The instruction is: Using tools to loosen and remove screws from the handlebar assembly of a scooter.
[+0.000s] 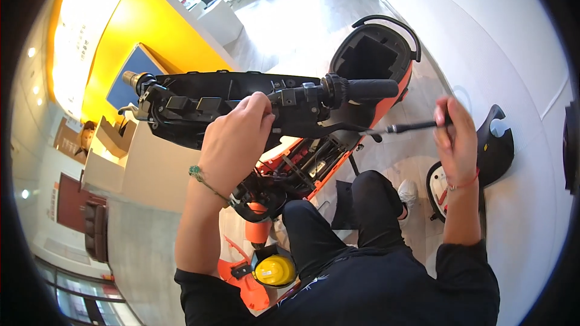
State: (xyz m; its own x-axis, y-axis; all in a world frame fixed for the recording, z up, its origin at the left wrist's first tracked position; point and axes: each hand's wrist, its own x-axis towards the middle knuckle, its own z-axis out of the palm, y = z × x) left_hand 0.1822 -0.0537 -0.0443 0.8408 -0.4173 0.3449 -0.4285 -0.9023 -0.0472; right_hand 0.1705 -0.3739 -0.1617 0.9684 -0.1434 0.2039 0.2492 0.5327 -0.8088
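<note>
A partly stripped orange scooter stands before me, its handlebar [296,95] running across the view with black housing and wiring exposed. My left hand [237,131] rests at the middle of the handlebar, fingers curled and pressed together; what lies under the fingertips is hidden. In my right hand [457,142], raised at the right, is a thin dark screwdriver [417,127]. Its metal tip points left toward the end of the brake lever [338,127], below the black rubber grip [371,89]. Whether tip and lever touch, I cannot tell.
Beyond the handlebar is the scooter's open storage bin [368,54]. Below it, the frame [311,166] shows bare cables. By my legs lie orange panels [252,294] and a yellow helmet [275,270]. A black cover [495,145] leans at the white wall [531,205].
</note>
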